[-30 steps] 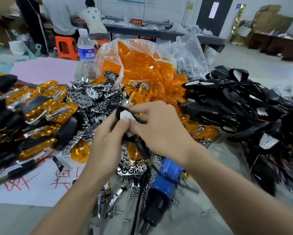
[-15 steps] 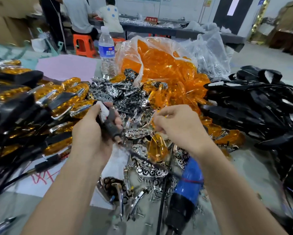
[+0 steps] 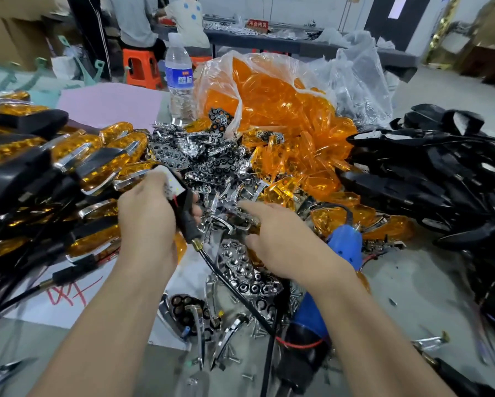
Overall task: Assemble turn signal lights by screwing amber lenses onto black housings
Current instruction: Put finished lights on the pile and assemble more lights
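Holding one black housing (image 3: 188, 222) in the left grip (image 3: 148, 224), we have the fingers and thumb curled round its stalk. Its white board end stands up above the grip, and its brass-tipped end pokes out below, toward the right grip (image 3: 280, 245). A black cable (image 3: 234, 287) runs on from that tip and passes under our right forearm.

The right grip is loose and holds nothing we can see. Its fingers are stretched toward the left grip, the tips lying on a heap of chrome reflectors (image 3: 189, 156) that spreads between and beyond both grips. Whether any finger is pinching a piece we cannot tell.

Past the right grip's fingertips lie loose amber lenses (image 3: 292, 173), spilling from a clear plastic bag (image 3: 269, 90) further off. Just outside the right wrist and partly beneath it sits a blue powered screwdriver (image 3: 345, 245), with small screws (image 3: 234, 353) scattered beside it on the near side of both grips.

Well out to the right of the right grip, more housings (image 3: 441, 173) make a black pile. Out beyond the left grip, finished lights (image 3: 77, 156) are stacked, amber on black. Under our left forearm a white sheet with red marks (image 3: 54, 305) covers the grey surface (image 3: 412, 282). Far beyond the left grip, a water bottle (image 3: 179, 81) stands upright next to the bag
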`<control>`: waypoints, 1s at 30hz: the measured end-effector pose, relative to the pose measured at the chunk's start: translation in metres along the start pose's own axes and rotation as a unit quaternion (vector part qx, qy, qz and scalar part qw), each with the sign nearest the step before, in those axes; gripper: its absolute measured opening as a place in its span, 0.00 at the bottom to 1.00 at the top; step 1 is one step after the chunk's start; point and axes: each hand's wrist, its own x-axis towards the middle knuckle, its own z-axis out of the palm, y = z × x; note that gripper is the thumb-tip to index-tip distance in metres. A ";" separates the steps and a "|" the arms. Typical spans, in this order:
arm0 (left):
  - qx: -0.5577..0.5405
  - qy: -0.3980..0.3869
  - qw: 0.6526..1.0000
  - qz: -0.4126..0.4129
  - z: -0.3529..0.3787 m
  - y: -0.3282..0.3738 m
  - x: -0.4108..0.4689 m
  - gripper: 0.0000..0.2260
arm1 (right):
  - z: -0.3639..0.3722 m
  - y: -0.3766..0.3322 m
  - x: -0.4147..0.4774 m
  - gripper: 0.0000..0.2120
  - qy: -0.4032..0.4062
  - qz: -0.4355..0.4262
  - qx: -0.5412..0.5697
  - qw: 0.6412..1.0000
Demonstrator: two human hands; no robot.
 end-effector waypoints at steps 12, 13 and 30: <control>0.211 -0.222 0.951 -0.048 0.011 -0.020 -0.015 0.09 | -0.013 0.005 -0.010 0.13 0.193 0.091 0.178 0.961; 0.203 -0.221 0.953 -0.041 0.012 -0.020 -0.016 0.10 | -0.013 0.008 -0.012 0.13 0.203 0.097 0.189 0.956; 0.192 -0.222 0.954 -0.066 0.014 -0.019 -0.019 0.05 | -0.038 0.007 -0.031 0.06 0.182 0.019 0.513 0.839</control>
